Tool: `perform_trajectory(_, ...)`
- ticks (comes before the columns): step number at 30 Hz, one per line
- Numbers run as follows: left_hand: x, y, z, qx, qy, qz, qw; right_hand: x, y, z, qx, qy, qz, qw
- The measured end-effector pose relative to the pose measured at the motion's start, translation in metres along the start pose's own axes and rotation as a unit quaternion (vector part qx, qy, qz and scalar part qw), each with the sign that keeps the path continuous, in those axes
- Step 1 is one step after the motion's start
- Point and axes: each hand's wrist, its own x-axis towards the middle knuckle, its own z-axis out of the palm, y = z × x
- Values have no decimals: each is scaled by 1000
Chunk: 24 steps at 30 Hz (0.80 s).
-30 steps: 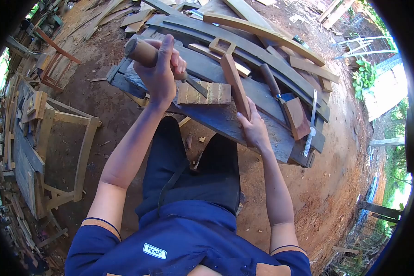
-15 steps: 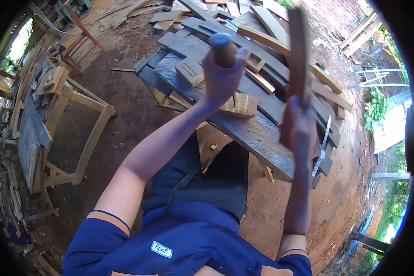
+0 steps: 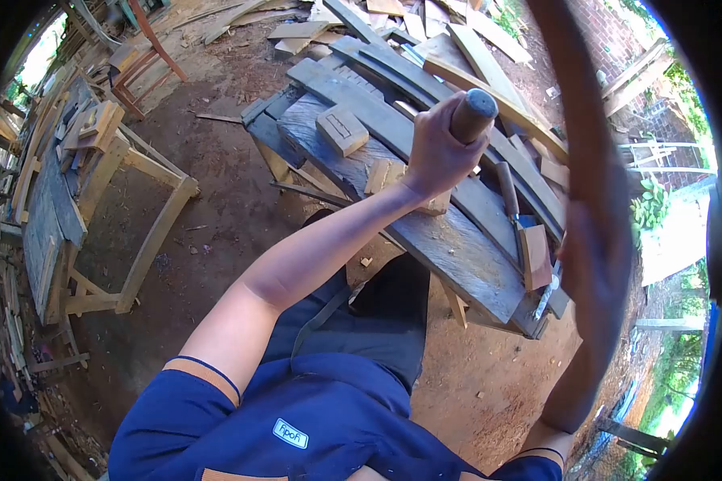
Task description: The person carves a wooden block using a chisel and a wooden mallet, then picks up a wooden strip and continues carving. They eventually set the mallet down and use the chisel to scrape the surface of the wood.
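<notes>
My left hand (image 3: 445, 152) is closed around the upright wooden handle of what looks like a chisel (image 3: 473, 114). The handle's dark round end faces up; its blade is hidden below the fist. Beneath that hand a pale wood block (image 3: 383, 172) lies on the workbench (image 3: 477, 276), mostly covered by the fist and forearm. Off the bench's right side, my right hand (image 3: 595, 256) grips a long brown wooden stick (image 3: 571, 88), raised and smeared by motion. A second block (image 3: 342, 130), marked with a pencilled rectangle, sits on the bench to the left.
A wood-handled tool (image 3: 507, 191) lies by a small brown wood piece (image 3: 536, 255) at the bench's right end. Long boards (image 3: 361, 108) cover its far side. Another bench (image 3: 52, 216) stands left, a wooden chair (image 3: 140, 72) behind it. Scrap planks (image 3: 297, 32) litter the ground beyond.
My left hand has moved right and slightly down with the chisel. My right hand has swung outward to the right with the stick, uncovering the tool at the bench's right end.
</notes>
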Motion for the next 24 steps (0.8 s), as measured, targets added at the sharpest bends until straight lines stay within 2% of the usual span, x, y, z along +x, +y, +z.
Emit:
perform_trajectory(1,0,-2,1,0,0,12,1000,9,1,1,-98,-109,-61,987)
perform_trajectory(2,-1,-5,2,-89,-7,-33,995,10,2,12,-45,-91,-77,992)
perform_trajectory(3,1,-15,7,-78,32,-2,996,6,5,10,-49,-85,-72,993)
perform_trajectory(5,3,-2,-3,-29,18,-45,998,1,13,6,32,-38,-22,999)
perform_trajectory(6,3,-1,-6,-12,22,-50,998,-7,5,10,149,20,90,985)
perform_trajectory(7,1,-3,-6,-10,25,-56,998,-7,-3,16,187,34,100,977)
perform_trajectory(8,-1,-3,-9,-11,35,-28,999,2,18,25,62,9,-53,997)
perform_trajectory(9,1,-3,-12,-14,39,5,999,9,39,34,-64,-8,-205,977)
perform_trajectory(10,2,-18,-16,-64,50,-37,996,0,17,28,142,-137,150,969)
perform_trajectory(11,4,-33,-23,-124,61,-119,983,0,25,34,97,-135,146,975)
perform_trajectory(13,11,-22,-43,-221,83,-171,957,-10,56,60,137,-66,120,981)
perform_trajectory(15,12,-26,-61,-246,144,-203,937,-18,89,85,176,-64,157,970)
perform_trajectory(16,10,-38,-69,-256,178,-212,926,-22,107,99,221,-55,191,955)
perform_trajectory(17,5,-40,-75,-252,179,-213,927,-27,128,115,213,-46,167,962)
perform_trajectory(19,-5,-39,-86,-287,225,-225,904,-35,148,129,165,-88,261,947)
perform_trajectory(20,-13,-41,-93,-272,209,-218,914,-41,167,142,167,-88,262,947)
perform_trajectory(22,-24,-37,-95,-266,231,-206,913,-50,193,162,23,-8,91,996)
perform_trajectory(23,-29,-36,-96,-260,256,-192,911,-50,196,160,22,-10,92,995)
perform_trajectory(24,-33,-37,-100,-235,256,-206,915,-44,185,155,50,-60,181,980)
